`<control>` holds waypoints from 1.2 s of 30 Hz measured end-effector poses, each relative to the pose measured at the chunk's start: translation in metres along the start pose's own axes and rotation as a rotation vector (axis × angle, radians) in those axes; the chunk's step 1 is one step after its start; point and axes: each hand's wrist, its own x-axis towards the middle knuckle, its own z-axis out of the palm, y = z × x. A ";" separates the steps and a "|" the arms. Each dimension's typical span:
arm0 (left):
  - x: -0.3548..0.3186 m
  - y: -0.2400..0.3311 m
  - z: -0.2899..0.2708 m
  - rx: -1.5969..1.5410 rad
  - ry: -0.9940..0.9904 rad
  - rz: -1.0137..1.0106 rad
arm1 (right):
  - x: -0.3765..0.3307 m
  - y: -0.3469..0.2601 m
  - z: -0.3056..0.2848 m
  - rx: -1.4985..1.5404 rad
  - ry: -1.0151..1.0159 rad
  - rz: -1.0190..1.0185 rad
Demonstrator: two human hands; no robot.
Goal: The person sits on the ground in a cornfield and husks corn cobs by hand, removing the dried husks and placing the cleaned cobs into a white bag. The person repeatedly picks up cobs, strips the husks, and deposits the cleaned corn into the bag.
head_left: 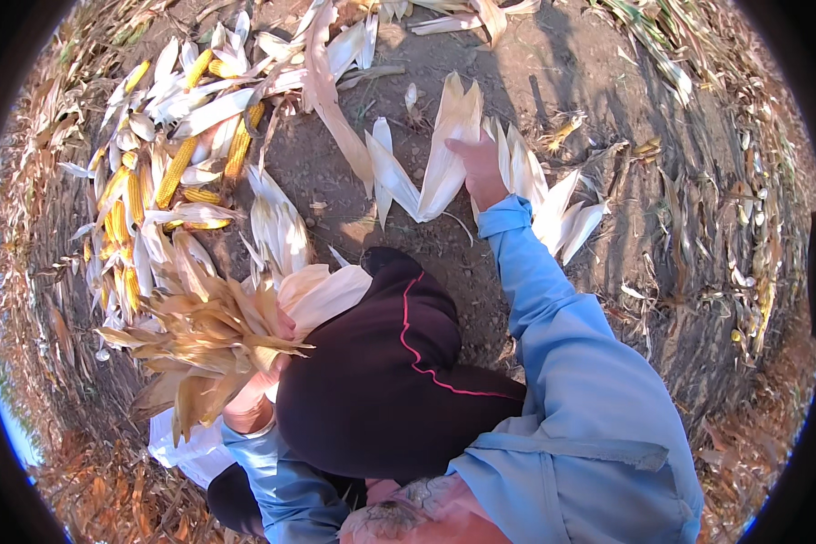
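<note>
A bunch of dry tan corn husks (204,331) fans out from my left hand (256,392), whose fingers are wrapped round its base beside my knee. Part of that hand is covered by the leaves. My right hand (480,170) reaches forward over the soil and is closed on a pale corn husk (453,136), with the thumb and fingers on its side. More loose pale husks (528,177) lie just right of that hand. Another long husk (331,100) rests on the ground to its left.
On the left a heap of yellow corn cobs (177,172) lies mixed with white husks. My bent dark-trousered leg (381,363) with a pink seam fills the lower middle. A white bag-like thing (190,444) is beside my left arm. Dry stalks and litter (707,245) cover the right.
</note>
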 end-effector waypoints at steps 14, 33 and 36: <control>0.026 0.020 0.051 0.322 0.487 0.184 | 0.024 0.078 0.036 -1.267 -0.142 0.072; -0.005 0.013 0.048 0.927 0.492 0.022 | 0.029 0.101 0.043 -1.345 -0.276 -0.049; 0.004 0.005 0.062 0.606 0.667 0.196 | 0.026 0.115 0.048 -1.335 -0.164 -0.063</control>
